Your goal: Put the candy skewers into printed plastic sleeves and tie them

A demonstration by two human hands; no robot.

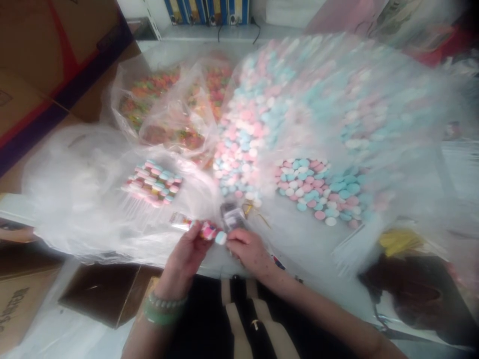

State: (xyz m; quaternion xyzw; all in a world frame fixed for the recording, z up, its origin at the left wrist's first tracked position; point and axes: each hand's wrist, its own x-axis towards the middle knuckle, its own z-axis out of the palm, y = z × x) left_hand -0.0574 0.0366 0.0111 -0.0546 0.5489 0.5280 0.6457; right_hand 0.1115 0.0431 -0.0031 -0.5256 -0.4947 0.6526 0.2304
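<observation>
My left hand (187,254) is closed around a narrow clear tube-like packet of pastel candies (194,227) near the table's front edge. My right hand (249,249) pinches a pale blue candy (220,238) at the packet's open end. Both hands meet just in front of my body. Beyond them lies a big clear bag of pink, blue and white round candies (269,114), with a loose pile of the same candies (318,189) to the right. A stack of filled candy packets (155,182) lies on plastic to the left.
Clear bags of orange and red mixed sweets (168,104) sit at the back left. Cardboard boxes (41,65) stand along the left side and one lies below the table (15,299). Something yellow (398,242) lies at the right. Blue binders (207,11) line the back.
</observation>
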